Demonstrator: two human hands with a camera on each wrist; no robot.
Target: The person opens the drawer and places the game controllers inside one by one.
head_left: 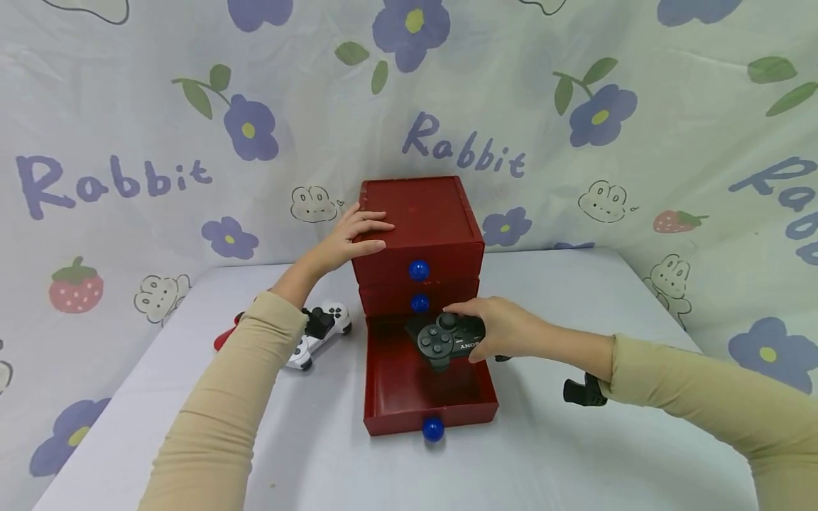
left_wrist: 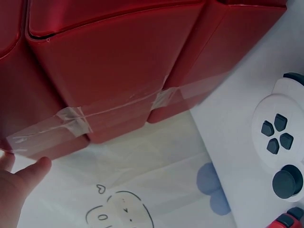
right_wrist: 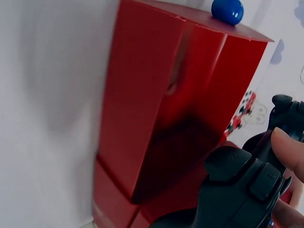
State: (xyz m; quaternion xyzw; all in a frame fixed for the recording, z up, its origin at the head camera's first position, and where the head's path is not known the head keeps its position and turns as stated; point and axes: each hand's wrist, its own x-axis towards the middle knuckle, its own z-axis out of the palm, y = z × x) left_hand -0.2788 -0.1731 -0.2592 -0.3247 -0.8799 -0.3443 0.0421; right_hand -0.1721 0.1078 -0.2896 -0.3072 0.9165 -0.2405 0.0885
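Observation:
A stack of red drawers [head_left: 415, 213] with blue round knobs stands against the printed cloth. Its bottom drawer [head_left: 409, 397] is pulled out, and its bare floor shows. My right hand [head_left: 505, 326] grips a black game controller [head_left: 437, 341] over the back part of that drawer, thumb and fingers around one end. In the right wrist view the controller [right_wrist: 237, 190] is seen close up, tilted, its shoulder buttons toward the camera. My left hand [head_left: 351, 238] rests on the top left edge of the stack, fingers spread over it.
A white game controller [head_left: 319, 333] lies on the white table [head_left: 307, 454] left of the drawers, partly behind my left forearm. Beside it a red object [head_left: 224, 339] pokes out, mostly hidden by the sleeve. Clear tape [left_wrist: 76, 121] crosses the stack's side.

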